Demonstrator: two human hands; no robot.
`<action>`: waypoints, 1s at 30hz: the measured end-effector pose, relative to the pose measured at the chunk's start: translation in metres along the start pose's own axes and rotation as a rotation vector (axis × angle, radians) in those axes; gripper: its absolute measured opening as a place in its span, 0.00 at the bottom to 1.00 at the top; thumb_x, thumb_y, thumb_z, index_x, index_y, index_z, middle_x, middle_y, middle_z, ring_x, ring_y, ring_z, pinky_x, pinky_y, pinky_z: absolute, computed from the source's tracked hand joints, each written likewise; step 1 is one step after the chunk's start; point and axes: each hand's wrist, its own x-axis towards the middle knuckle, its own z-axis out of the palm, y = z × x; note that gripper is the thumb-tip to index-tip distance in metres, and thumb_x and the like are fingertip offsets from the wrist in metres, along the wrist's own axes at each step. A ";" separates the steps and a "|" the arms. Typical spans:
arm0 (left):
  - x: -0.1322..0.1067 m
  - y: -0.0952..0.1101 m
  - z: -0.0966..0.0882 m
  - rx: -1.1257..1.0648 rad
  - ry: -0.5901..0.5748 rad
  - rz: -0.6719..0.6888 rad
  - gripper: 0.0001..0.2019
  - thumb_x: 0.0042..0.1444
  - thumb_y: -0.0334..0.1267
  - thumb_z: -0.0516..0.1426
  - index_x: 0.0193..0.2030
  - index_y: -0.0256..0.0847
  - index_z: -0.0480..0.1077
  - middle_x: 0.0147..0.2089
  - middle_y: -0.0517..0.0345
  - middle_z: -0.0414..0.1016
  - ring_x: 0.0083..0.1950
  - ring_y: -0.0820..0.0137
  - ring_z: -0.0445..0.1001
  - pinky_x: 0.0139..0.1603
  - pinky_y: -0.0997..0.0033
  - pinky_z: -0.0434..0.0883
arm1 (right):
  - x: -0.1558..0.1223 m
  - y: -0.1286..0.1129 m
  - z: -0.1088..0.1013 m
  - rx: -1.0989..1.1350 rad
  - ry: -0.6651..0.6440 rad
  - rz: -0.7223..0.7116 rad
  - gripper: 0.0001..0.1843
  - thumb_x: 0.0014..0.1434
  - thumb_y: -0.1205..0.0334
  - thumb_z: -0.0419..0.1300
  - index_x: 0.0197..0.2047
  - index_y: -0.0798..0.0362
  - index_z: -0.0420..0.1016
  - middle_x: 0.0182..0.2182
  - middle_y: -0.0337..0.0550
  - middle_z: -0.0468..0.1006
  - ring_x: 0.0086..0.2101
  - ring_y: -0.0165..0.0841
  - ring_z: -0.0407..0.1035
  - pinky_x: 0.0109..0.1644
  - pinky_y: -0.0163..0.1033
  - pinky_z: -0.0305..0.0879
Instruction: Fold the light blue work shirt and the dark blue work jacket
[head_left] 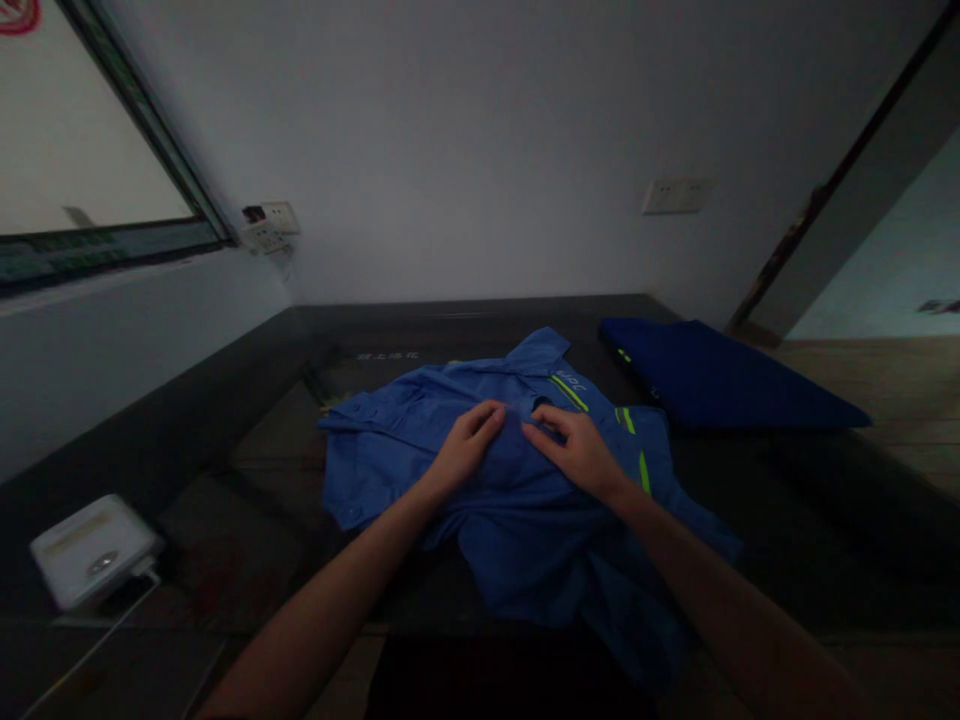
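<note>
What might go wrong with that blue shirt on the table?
1. The blue shirt hangs partly over the near edge of the table, so a tug might slide it off.
2. The cloth lies rumpled below the left hand and the right hand; pressing down there may set in creases.
3. The room is dim, so small details on the shirt front are hard to see and may be missed.
</note>
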 end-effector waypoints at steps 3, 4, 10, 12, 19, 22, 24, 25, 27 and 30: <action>0.004 -0.005 -0.010 0.198 -0.015 0.067 0.16 0.62 0.44 0.47 0.43 0.39 0.72 0.40 0.54 0.74 0.44 0.66 0.71 0.48 0.68 0.67 | -0.001 -0.006 -0.005 0.010 -0.046 -0.013 0.16 0.60 0.52 0.54 0.27 0.53 0.69 0.23 0.37 0.70 0.26 0.30 0.64 0.30 0.33 0.57; 0.005 -0.010 -0.013 0.310 -0.006 0.096 0.15 0.61 0.43 0.48 0.45 0.40 0.71 0.43 0.53 0.74 0.46 0.65 0.71 0.51 0.66 0.66 | -0.002 -0.009 -0.007 0.007 -0.059 -0.021 0.16 0.60 0.51 0.54 0.26 0.53 0.70 0.22 0.36 0.70 0.25 0.29 0.64 0.30 0.33 0.57; 0.005 -0.052 -0.026 0.929 -0.092 0.011 0.30 0.52 0.45 0.59 0.62 0.52 0.58 0.66 0.48 0.55 0.67 0.49 0.48 0.62 0.37 0.45 | -0.005 -0.016 -0.017 -0.035 -0.144 -0.087 0.19 0.56 0.45 0.58 0.25 0.52 0.71 0.20 0.35 0.69 0.23 0.28 0.63 0.29 0.33 0.56; 0.006 -0.063 -0.027 0.975 -0.138 -0.032 0.27 0.53 0.46 0.58 0.60 0.51 0.60 0.64 0.48 0.57 0.66 0.50 0.50 0.61 0.37 0.47 | -0.006 -0.014 -0.017 -0.059 -0.228 -0.086 0.19 0.53 0.44 0.60 0.27 0.52 0.73 0.22 0.37 0.72 0.25 0.30 0.65 0.31 0.33 0.57; 0.020 -0.067 -0.039 0.825 0.083 -0.088 0.09 0.60 0.37 0.49 0.45 0.43 0.67 0.44 0.50 0.73 0.48 0.62 0.72 0.53 0.58 0.64 | -0.011 0.007 -0.001 -0.326 -0.550 0.031 0.29 0.41 0.45 0.69 0.46 0.49 0.76 0.40 0.46 0.79 0.40 0.43 0.72 0.40 0.39 0.63; 0.027 -0.066 -0.060 0.537 0.361 -0.112 0.10 0.61 0.38 0.47 0.42 0.41 0.67 0.39 0.52 0.74 0.44 0.64 0.73 0.48 0.64 0.67 | -0.016 0.021 0.002 -0.410 -0.588 0.107 0.30 0.39 0.50 0.71 0.47 0.49 0.76 0.41 0.50 0.79 0.40 0.45 0.73 0.39 0.39 0.65; 0.032 -0.065 -0.075 0.280 0.557 -0.120 0.09 0.60 0.37 0.48 0.39 0.39 0.67 0.38 0.53 0.75 0.43 0.67 0.73 0.47 0.66 0.68 | -0.018 0.027 0.000 -0.451 -0.556 0.126 0.25 0.39 0.54 0.71 0.44 0.48 0.78 0.39 0.49 0.80 0.39 0.44 0.74 0.38 0.38 0.65; 0.033 -0.064 -0.082 0.116 0.621 -0.149 0.08 0.59 0.36 0.49 0.38 0.38 0.68 0.37 0.54 0.75 0.41 0.68 0.74 0.46 0.67 0.69 | -0.018 0.028 -0.002 -0.471 -0.547 0.133 0.23 0.40 0.56 0.71 0.42 0.48 0.79 0.38 0.48 0.80 0.38 0.43 0.74 0.38 0.38 0.65; 0.037 -0.060 -0.094 -0.252 0.690 -0.247 0.07 0.57 0.34 0.50 0.36 0.37 0.68 0.32 0.56 0.75 0.36 0.70 0.75 0.43 0.69 0.72 | -0.016 0.028 -0.010 -0.524 -0.583 0.172 0.18 0.42 0.58 0.70 0.40 0.49 0.79 0.38 0.49 0.80 0.39 0.43 0.74 0.39 0.38 0.65; 0.039 -0.052 -0.109 -0.693 0.786 -0.340 0.07 0.55 0.30 0.50 0.35 0.36 0.69 0.26 0.58 0.74 0.31 0.72 0.76 0.41 0.69 0.74 | -0.011 0.027 -0.024 -0.656 -0.667 0.310 0.17 0.47 0.62 0.67 0.43 0.53 0.78 0.42 0.53 0.79 0.44 0.45 0.73 0.42 0.40 0.66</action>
